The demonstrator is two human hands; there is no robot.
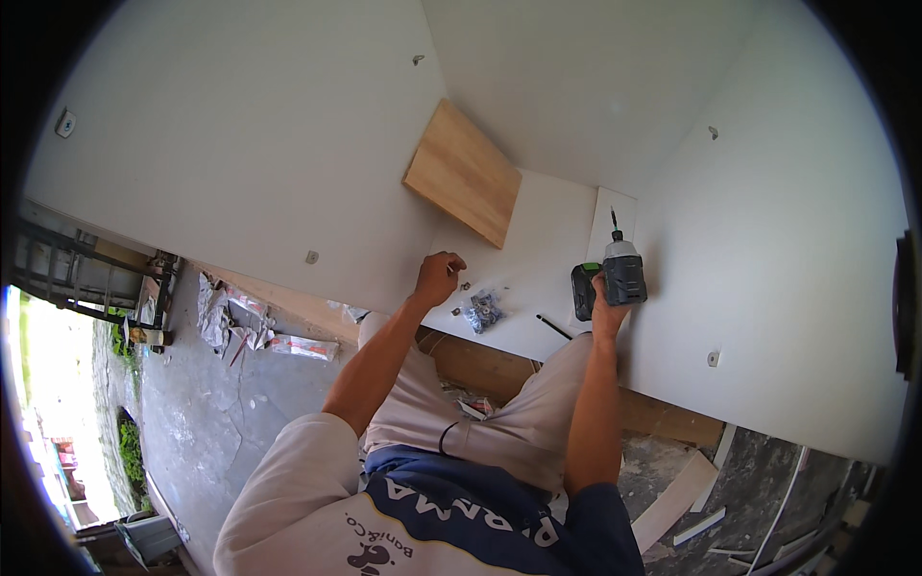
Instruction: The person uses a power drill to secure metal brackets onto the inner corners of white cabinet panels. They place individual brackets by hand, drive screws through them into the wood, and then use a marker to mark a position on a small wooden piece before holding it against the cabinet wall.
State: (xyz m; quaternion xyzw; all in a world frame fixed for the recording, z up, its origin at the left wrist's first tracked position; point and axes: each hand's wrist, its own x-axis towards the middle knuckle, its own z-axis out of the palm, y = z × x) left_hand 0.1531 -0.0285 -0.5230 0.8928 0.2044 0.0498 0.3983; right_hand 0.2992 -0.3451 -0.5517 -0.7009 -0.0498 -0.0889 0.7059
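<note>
Head view, looking down past pale trousers into a white-panelled cabinet carcass. At centre right of the frame, the right hand (605, 309) is closed around the grip of a grey and black cordless drill with green trim (615, 276), its bit pointing up toward the white back panel (538, 230). At centre, the left hand (437, 278) is curled with fingertips pinched; whether it holds anything is too small to tell. Just right of it lies a small clear plastic bag of metal screws and fittings (483, 311), with a few loose pieces beside it. A black pencil (554, 326) rests nearby. A light wooden board (464, 173) leans above.
</note>
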